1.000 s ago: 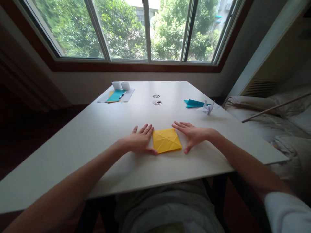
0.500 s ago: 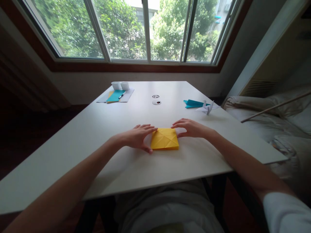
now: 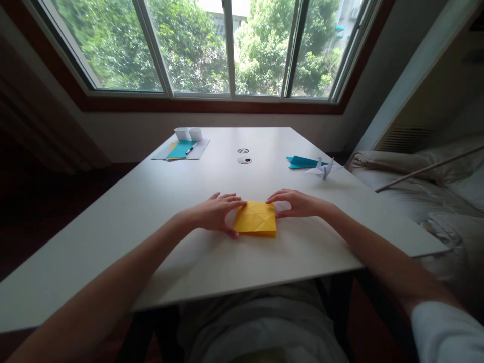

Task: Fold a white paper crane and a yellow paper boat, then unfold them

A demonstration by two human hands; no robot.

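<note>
Paper [image 3: 255, 219], a creased yellow square, lies flat on the white tabletop [image 3: 151, 201] near its front edge, between the two hands. The left hand [image 3: 214, 213] curls at the sheet's left edge, fingertips on the far left corner and thumb at the near left corner. The right hand [image 3: 298, 202] arches at the far right corner, fingertips just on the edge. Neither grip is closed: both hands are loose, fingers bent and touching the sheet rather than pinching it.

To work the sheet well from here, my judgement is that both hands should press evenly, so the square does not swivel on the smooth surface. Any fold should follow the creases already visible across its face, and the edges should be matched before a crease is flattened. The thumbs look best placed to lift the near edge while the fingertips pin the far one.

Well apart at the back lie a blue sheet [image 3: 180, 148] and a white crane [image 3: 324, 168].
</note>
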